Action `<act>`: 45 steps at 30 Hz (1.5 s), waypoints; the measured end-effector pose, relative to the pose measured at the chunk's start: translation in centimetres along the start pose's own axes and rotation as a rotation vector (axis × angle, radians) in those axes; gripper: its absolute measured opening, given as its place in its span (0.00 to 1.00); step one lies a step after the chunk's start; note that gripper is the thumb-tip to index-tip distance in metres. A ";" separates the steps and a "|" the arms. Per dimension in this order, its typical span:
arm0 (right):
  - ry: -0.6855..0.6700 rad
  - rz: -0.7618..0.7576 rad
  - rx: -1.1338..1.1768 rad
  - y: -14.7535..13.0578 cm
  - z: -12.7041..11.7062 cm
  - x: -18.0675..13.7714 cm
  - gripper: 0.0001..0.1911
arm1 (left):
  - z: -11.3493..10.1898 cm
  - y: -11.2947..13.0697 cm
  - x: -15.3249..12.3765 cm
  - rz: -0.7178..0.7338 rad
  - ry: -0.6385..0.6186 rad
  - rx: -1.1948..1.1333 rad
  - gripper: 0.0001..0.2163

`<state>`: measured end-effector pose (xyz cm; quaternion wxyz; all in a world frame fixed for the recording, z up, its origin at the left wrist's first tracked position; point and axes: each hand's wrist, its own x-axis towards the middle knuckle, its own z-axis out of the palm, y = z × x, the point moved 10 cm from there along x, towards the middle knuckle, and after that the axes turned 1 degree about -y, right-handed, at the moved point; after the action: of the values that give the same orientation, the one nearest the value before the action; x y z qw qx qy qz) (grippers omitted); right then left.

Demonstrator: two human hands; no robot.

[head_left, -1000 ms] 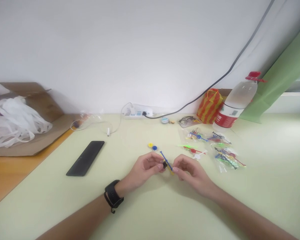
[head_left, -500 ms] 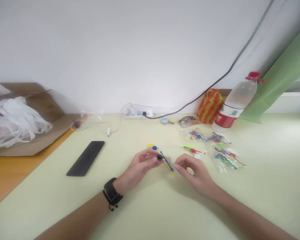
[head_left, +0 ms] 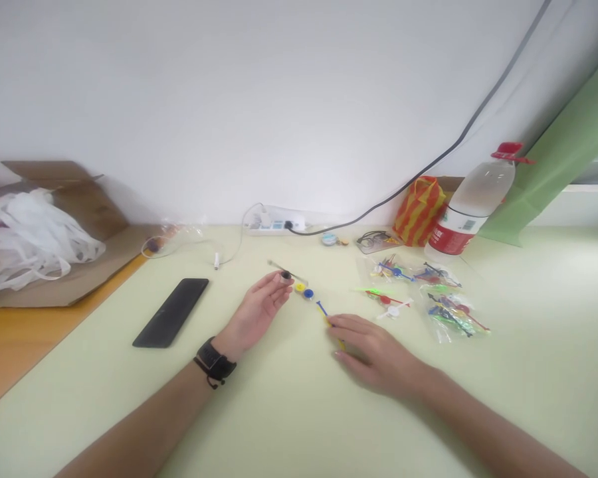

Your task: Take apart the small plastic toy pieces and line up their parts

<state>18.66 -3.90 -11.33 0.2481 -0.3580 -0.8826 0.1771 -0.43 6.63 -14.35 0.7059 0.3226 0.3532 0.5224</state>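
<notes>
At the fingertips of my left hand [head_left: 256, 312], palm turned up, is a small round black disc [head_left: 286, 275] with a pale underside. A thin dark strip like an arrow [head_left: 299, 279] runs past the disc; whether the two are joined I cannot tell. Just right of those fingertips lie a yellow disc [head_left: 299, 287] and a blue disc [head_left: 308, 293]. My right hand [head_left: 379, 352] reaches over a blue arrow [head_left: 321, 307] and a yellow arrow [head_left: 341, 344] on the table. Its fingers are stretched out, partly covering both arrows, and its thumb is apart.
Clear bags [head_left: 451, 312] of coloured arrows lie at the right, near loose red, white and green ones. Behind them stand a large bottle [head_left: 461, 216] and a striped bag [head_left: 418, 212]. A black slab [head_left: 172, 312] lies left. A power strip [head_left: 274, 222] sits by the wall.
My left hand has moved left and away from me with the black disc, and the dark strip now shows beside it. My right hand has come down over the blue and yellow arrows.
</notes>
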 end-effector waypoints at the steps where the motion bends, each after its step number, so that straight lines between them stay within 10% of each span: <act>1: -0.008 0.002 0.019 -0.2 0.2 0.0 0.19 | -0.3 0.1 0.2 0.007 0.009 -0.005 0.07; 10: 0.089 0.004 0.290 -0.4 -0.6 1.0 0.12 | -0.2 -0.6 0.5 0.017 -0.046 0.072 0.14; 19: 0.314 0.120 0.159 0.7 -11.9 4.3 0.11 | 4.9 2.5 0.3 0.125 -0.196 0.304 0.14; 24: 0.177 0.242 0.194 2.2 -16.0 7.1 0.19 | 10.0 6.5 1.8 0.298 -0.338 0.439 0.10; 30: -0.177 0.502 -0.081 8.6 -13.6 5.7 0.16 | 11.0 4.2 4.0 0.302 -0.408 0.632 0.14; 36: -0.619 0.686 -0.102 13.3 -8.5 1.4 0.35 | 9.8 -0.9 3.6 0.318 -0.477 0.919 0.13; 45: -0.633 0.668 -0.161 13.2 -5.6 2.9 0.21 | 11.9 -1.5 1.3 0.569 -0.667 1.412 0.11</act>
<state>27.16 7.89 -12.34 -0.1326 -0.5689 -0.7623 0.2788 10.60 6.43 -9.35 0.2459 0.9046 0.2750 0.2133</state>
